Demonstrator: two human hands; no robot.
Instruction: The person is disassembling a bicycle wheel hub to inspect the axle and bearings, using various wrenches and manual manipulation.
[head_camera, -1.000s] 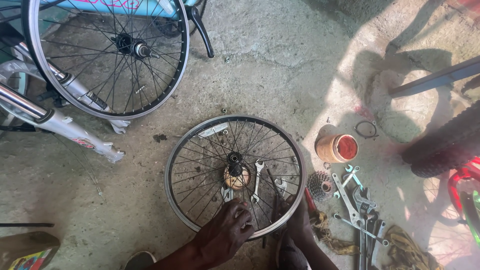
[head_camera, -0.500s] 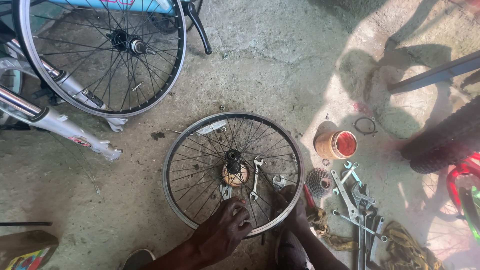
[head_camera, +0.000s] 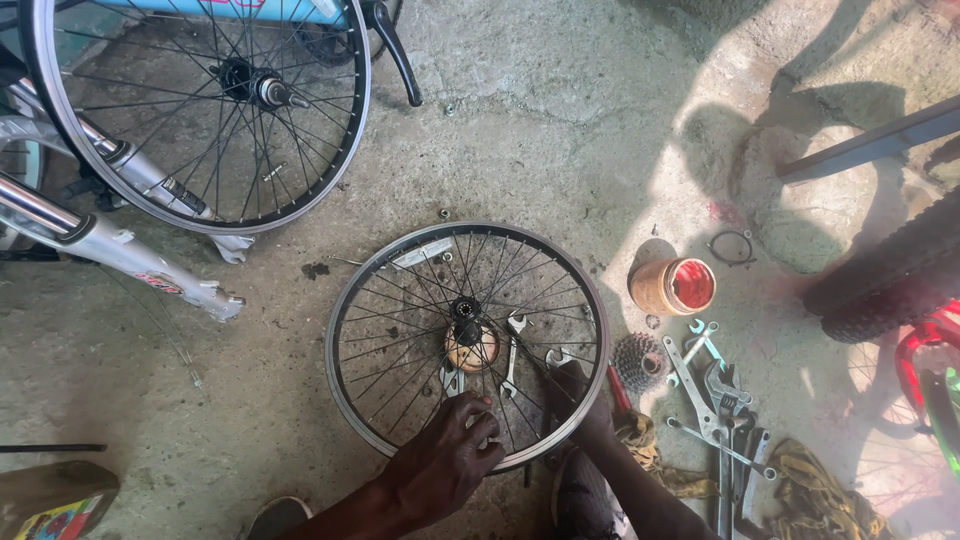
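Left hand (head_camera: 445, 468) fingers (head_camera: 478, 412) bent and pinching at spokes near the lower rim of the wheel (head_camera: 467, 343), grip on a spoke looks closed but exact hold is hard to tell. Right hand (head_camera: 578, 400) sits on the wheel's lower right rim, fingers curled over it, partly in shadow. Wheel lies flat on the concrete floor (head_camera: 560, 150), hub (head_camera: 466, 308) at centre with a small brown round piece (head_camera: 470, 350) under it. Two wrenches (head_camera: 513, 352) lie inside the wheel beneath the spokes, just right of the hub. Right of the wheel: a cog cluster (head_camera: 640, 362), near it a pile of spanners (head_camera: 715, 400) and a yellow rag (head_camera: 815, 495). An orange tub (head_camera: 672, 286) with red contents stands above the cogs; a black ring (head_camera: 732, 247) lies just beyond it. Upper left: a second wheel (head_camera: 200, 110) mounted in a silver fork (head_camera: 110, 250). Black tyre (head_camera: 890, 275) at right edge. Shoe (head_camera: 585, 500) below the right hand.
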